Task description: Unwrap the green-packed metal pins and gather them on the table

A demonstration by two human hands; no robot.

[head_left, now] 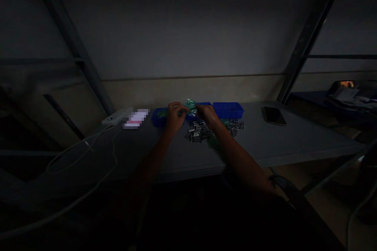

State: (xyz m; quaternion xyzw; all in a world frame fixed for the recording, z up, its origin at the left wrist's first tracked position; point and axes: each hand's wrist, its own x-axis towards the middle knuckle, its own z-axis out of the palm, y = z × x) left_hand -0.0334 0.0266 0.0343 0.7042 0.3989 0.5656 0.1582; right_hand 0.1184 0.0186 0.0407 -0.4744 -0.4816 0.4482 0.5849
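Note:
A crinkled, clear green plastic bag [191, 104] is held up between my two hands above the table. My right hand [208, 113] is closed on its right side. The fingers of my left hand [176, 115] are bent in a pinch at the bag's lower left edge. Under and beside my right forearm lies a pile of small shiny metal cylinders [198, 135], with more green plastic among them. Behind my hands stand a left blue bin [156, 120] with green plastic in it, a partly covered middle bin, and a right blue bin [228, 110].
On the grey table [265, 145], a dark phone [273, 115] lies to the right. A white device [116, 117] with white cables and a blurred-out bright object [137, 119] are at the left. Metal posts [303, 47] and a wall stand behind. The scene is dim.

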